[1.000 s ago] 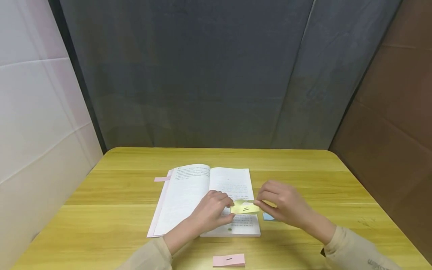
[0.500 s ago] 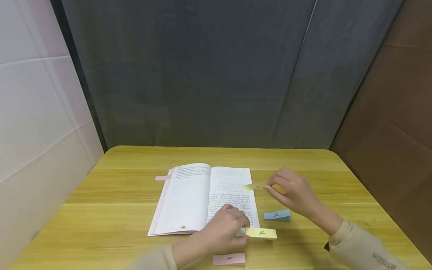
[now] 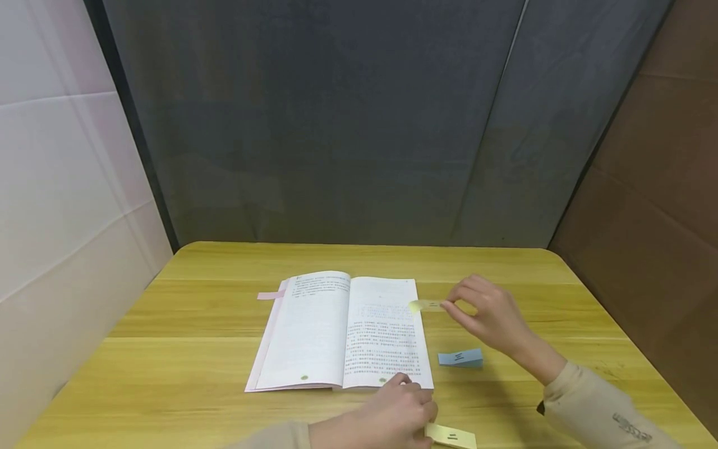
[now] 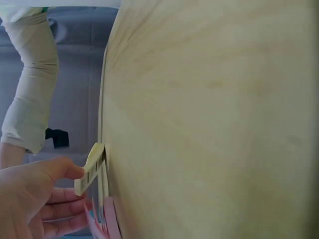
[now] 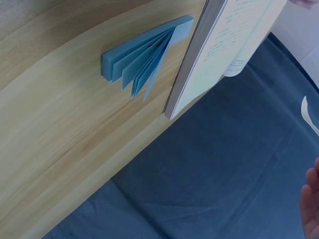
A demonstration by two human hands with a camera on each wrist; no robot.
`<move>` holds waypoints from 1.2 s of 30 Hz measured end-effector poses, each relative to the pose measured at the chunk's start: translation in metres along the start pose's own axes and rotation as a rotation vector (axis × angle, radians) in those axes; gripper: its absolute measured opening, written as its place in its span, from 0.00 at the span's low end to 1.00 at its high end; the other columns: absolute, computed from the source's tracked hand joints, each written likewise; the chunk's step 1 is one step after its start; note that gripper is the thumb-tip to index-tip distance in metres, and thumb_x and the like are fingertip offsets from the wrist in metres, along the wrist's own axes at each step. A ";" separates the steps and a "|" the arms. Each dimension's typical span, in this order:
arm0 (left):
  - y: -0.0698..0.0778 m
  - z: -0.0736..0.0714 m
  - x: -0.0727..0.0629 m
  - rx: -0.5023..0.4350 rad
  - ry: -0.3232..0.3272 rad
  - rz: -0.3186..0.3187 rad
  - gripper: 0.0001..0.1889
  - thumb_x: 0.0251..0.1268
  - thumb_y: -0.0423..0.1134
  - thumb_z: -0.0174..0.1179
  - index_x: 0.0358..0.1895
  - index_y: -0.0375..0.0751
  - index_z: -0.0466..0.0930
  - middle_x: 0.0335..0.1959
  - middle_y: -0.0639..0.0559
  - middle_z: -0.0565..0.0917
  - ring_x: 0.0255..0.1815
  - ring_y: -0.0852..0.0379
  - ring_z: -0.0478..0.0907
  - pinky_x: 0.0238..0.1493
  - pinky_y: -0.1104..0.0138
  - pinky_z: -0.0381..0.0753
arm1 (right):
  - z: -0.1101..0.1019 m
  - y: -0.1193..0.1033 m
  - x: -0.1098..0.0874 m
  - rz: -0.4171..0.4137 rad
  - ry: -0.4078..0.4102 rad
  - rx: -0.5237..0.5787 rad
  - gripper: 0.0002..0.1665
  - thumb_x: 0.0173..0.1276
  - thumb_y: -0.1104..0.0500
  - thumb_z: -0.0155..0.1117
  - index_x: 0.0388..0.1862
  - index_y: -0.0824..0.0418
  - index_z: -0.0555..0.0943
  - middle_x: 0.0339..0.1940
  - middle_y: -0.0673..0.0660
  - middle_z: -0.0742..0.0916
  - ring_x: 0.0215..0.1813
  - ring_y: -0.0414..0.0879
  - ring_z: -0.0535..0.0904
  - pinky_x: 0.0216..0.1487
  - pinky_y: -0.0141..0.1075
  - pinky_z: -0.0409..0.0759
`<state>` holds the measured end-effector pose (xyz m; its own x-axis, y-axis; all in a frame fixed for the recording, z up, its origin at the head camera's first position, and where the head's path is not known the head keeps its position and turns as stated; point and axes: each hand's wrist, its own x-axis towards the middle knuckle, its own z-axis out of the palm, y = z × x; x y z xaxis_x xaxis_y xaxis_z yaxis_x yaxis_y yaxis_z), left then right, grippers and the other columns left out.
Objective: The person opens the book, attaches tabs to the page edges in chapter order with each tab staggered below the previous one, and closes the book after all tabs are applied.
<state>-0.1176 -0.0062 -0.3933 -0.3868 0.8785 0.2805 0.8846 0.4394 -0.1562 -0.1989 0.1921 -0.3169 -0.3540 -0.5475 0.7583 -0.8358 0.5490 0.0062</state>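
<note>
An open book (image 3: pixel 314 337) lies on the wooden table, with a pink tab (image 3: pixel 270 295) sticking out past its left edge. My right hand (image 3: pixel 493 315) pinches one end of a single yellow sticky note strip (image 3: pixel 429 305); the free end overlaps the right page's outer edge. Near the table's front, my left hand (image 3: pixel 395 411) holds a yellow sticky note pad (image 3: pixel 453 436) marked with two strokes, thumb and fingers at its end (image 4: pixel 90 169). A pink sticky note pad (image 4: pixel 112 216) shows beside the left fingers in the left wrist view; in the head view it is hidden.
A blue sticky note pad (image 3: pixel 460 358) lies right of the book, its leaves fanned in the right wrist view. A dark curtain (image 3: pixel 336 125) stands behind the table, a white panel (image 3: pixel 67 156) on the left and a brown one (image 3: pixel 656 174) on the right.
A yellow strip has come away from the pad into my right hand, which moved up to the book's right edge. My left hand carried the pad down toward the table's front, uncovering the right page.
</note>
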 end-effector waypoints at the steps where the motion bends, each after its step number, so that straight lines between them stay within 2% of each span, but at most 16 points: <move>1: 0.001 0.001 0.000 0.001 -0.011 0.003 0.12 0.43 0.56 0.62 0.25 0.54 0.76 0.20 0.68 0.69 0.24 0.70 0.65 0.33 0.76 0.63 | 0.000 0.000 0.000 0.006 -0.002 0.003 0.11 0.59 0.52 0.59 0.23 0.57 0.79 0.24 0.47 0.80 0.30 0.41 0.75 0.25 0.34 0.75; 8: 0.004 0.009 -0.002 0.035 -0.079 -0.006 0.13 0.41 0.58 0.63 0.24 0.56 0.74 0.19 0.66 0.66 0.25 0.68 0.63 0.25 0.77 0.54 | 0.003 0.003 -0.001 0.051 -0.011 0.009 0.07 0.55 0.54 0.63 0.22 0.56 0.79 0.24 0.47 0.80 0.30 0.41 0.76 0.25 0.34 0.75; 12: 0.004 0.012 -0.003 0.066 -0.070 -0.004 0.14 0.39 0.60 0.63 0.23 0.57 0.73 0.19 0.67 0.65 0.25 0.68 0.63 0.24 0.77 0.53 | 0.006 0.005 -0.001 0.070 -0.014 0.013 0.06 0.53 0.55 0.65 0.22 0.56 0.80 0.24 0.47 0.80 0.31 0.41 0.76 0.26 0.34 0.75; 16: 0.004 0.012 -0.003 0.048 -0.054 -0.001 0.15 0.39 0.60 0.63 0.23 0.57 0.74 0.19 0.66 0.65 0.25 0.68 0.63 0.24 0.77 0.52 | 0.011 0.008 -0.002 0.094 -0.017 0.021 0.05 0.51 0.57 0.66 0.22 0.56 0.80 0.24 0.47 0.80 0.30 0.41 0.75 0.25 0.34 0.75; 21: 0.000 0.002 -0.002 0.005 -0.061 -0.026 0.15 0.44 0.60 0.60 0.30 0.55 0.75 0.25 0.66 0.70 0.28 0.68 0.64 0.27 0.76 0.56 | 0.017 0.011 -0.001 0.137 -0.013 0.022 0.04 0.48 0.61 0.67 0.21 0.57 0.79 0.23 0.47 0.80 0.27 0.40 0.75 0.23 0.32 0.73; 24: -0.008 -0.008 0.000 -0.015 -0.039 -0.057 0.15 0.49 0.58 0.57 0.34 0.54 0.77 0.29 0.65 0.72 0.29 0.67 0.65 0.29 0.75 0.59 | 0.018 0.012 0.001 0.203 -0.034 0.039 0.04 0.50 0.60 0.67 0.22 0.57 0.79 0.23 0.47 0.80 0.27 0.40 0.75 0.23 0.31 0.73; 27: -0.020 -0.017 0.002 -0.032 0.018 -0.098 0.14 0.51 0.56 0.56 0.36 0.53 0.78 0.29 0.64 0.73 0.29 0.67 0.66 0.30 0.74 0.62 | 0.020 0.013 0.003 0.296 -0.067 0.058 0.04 0.53 0.58 0.65 0.23 0.57 0.80 0.25 0.48 0.81 0.29 0.41 0.76 0.25 0.33 0.75; 31: -0.041 -0.029 0.004 -0.067 0.099 -0.175 0.13 0.52 0.54 0.57 0.36 0.51 0.79 0.31 0.63 0.75 0.32 0.65 0.68 0.34 0.72 0.66 | 0.022 0.016 0.006 0.418 -0.097 0.096 0.06 0.56 0.56 0.64 0.24 0.58 0.81 0.26 0.49 0.82 0.31 0.43 0.77 0.28 0.38 0.77; 36: -0.068 -0.035 0.008 -0.131 0.213 -0.293 0.11 0.54 0.48 0.57 0.37 0.47 0.79 0.34 0.59 0.77 0.35 0.62 0.70 0.39 0.66 0.69 | 0.026 0.019 0.007 0.543 -0.116 0.148 0.08 0.57 0.55 0.62 0.24 0.58 0.81 0.27 0.50 0.82 0.30 0.43 0.77 0.29 0.36 0.76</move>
<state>-0.1715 -0.0356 -0.3479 -0.5775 0.6548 0.4875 0.7759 0.6260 0.0782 -0.2280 0.1822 -0.3279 -0.7859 -0.2820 0.5503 -0.5679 0.6813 -0.4619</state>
